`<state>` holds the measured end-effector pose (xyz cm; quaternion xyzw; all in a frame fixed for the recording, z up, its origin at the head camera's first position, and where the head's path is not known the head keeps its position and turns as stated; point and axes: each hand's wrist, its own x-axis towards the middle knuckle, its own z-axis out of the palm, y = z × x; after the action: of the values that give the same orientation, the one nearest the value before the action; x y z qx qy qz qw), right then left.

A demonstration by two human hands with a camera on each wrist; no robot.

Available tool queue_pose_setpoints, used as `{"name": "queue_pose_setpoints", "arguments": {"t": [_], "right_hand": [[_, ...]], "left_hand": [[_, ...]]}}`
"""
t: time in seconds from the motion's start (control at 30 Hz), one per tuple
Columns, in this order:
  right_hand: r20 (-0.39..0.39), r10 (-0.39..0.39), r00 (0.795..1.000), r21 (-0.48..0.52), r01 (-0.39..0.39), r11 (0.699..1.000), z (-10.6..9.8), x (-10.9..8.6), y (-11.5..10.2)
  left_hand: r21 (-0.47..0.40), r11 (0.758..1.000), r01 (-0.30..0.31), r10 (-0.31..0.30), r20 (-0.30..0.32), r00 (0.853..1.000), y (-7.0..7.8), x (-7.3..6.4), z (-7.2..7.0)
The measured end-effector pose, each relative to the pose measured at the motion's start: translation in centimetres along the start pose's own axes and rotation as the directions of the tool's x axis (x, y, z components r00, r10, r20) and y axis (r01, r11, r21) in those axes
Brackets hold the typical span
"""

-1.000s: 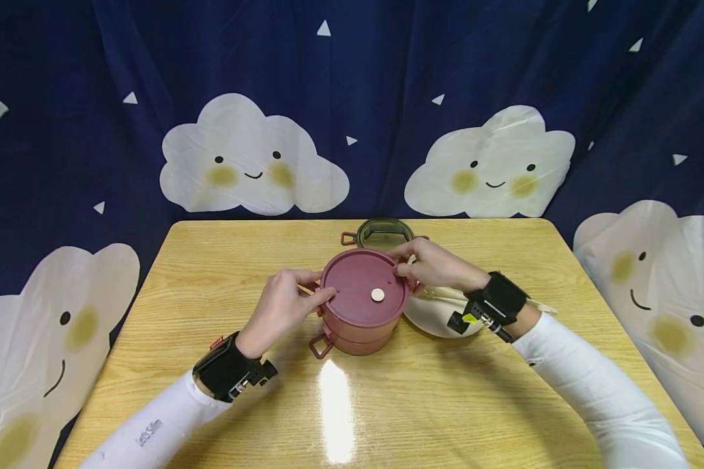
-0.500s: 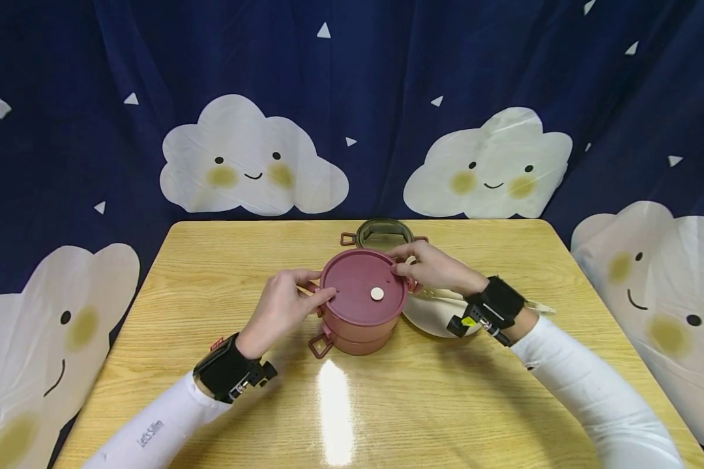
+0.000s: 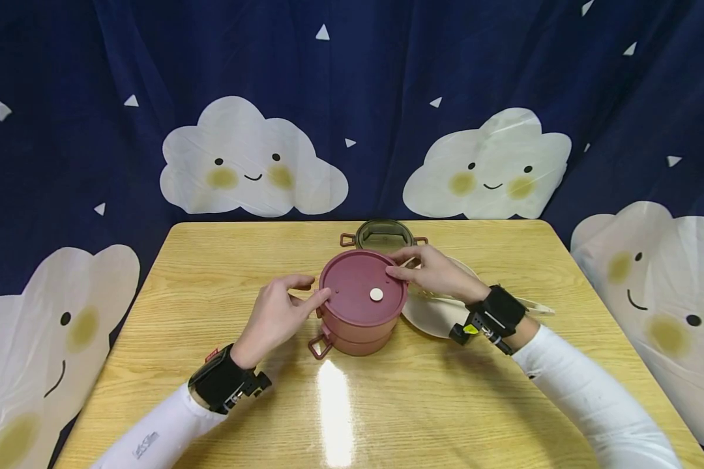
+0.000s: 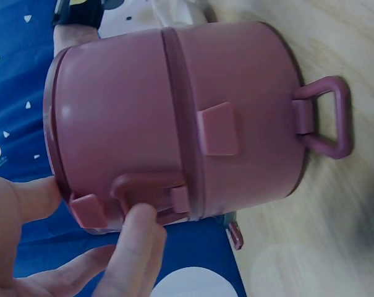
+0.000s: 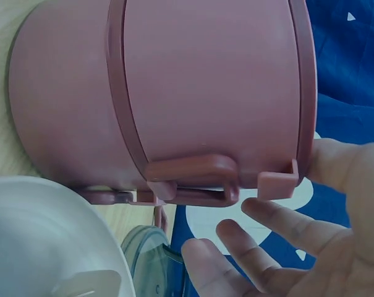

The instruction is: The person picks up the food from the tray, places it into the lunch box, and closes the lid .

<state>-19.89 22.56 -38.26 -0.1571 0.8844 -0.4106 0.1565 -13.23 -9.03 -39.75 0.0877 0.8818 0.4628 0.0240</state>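
A dusky-pink two-tier pot (image 3: 360,329) stands upright at the table's middle, with small loop handles and side clips. Its flat lid (image 3: 360,293), with a white button, lies on top. My left hand (image 3: 278,312) is at the pot's left side. Its thumb touches the lid's rim, and a fingertip (image 4: 140,216) is by the upper loop handle (image 4: 149,182). From the right, my right hand (image 3: 437,270) rests its thumb on the lid's edge. Its other fingers spread beside a clip (image 5: 277,185), apart from the pot in the right wrist view.
Behind the pot sits a dark see-through lidded dish (image 3: 385,236) with pink handles. A cream plate (image 3: 434,318) lies to the right, with pale utensils (image 3: 534,305) reaching past it under my right wrist. The wooden table (image 3: 223,254) ends at a blue cloud-patterned curtain (image 3: 375,98).
My left hand's fingers have drawn slightly away from the pot's left side. The right hand's thumb has shifted a little on the lid. The pot has stayed in place.
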Motion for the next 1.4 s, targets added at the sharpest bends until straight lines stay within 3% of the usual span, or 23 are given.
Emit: {"name": "queue_pose_setpoints", "arguments": {"t": [0.4,0.63,0.73,1.13,1.4], "right_hand": [[0.016,0.032,0.999,0.112,-0.034,0.993,1.0,-0.2,0.8],[0.083,0.041,0.996,0.319,-0.065,0.946,1.7,-0.2,1.4],[0.112,0.040,0.993,0.361,-0.078,0.929,1.9,-0.2,1.6],[0.093,0.038,0.995,0.288,-0.063,0.955,2.1,-0.6,1.7],[0.111,0.046,0.993,0.322,-0.079,0.943,2.5,-1.3,1.3]], "left_hand": [[-0.106,0.991,0.083,-0.077,0.054,0.996,-1.3,-0.7,1.9],[-0.194,0.977,0.089,-0.075,0.075,0.994,-1.5,-0.8,2.8],[-0.210,0.974,0.086,-0.070,0.078,0.994,-1.6,-0.8,2.9],[-0.267,0.961,0.076,-0.051,0.101,0.994,-2.2,-0.5,2.5],[-0.194,0.980,0.052,-0.035,0.091,0.995,-2.8,-0.1,1.7]]}}
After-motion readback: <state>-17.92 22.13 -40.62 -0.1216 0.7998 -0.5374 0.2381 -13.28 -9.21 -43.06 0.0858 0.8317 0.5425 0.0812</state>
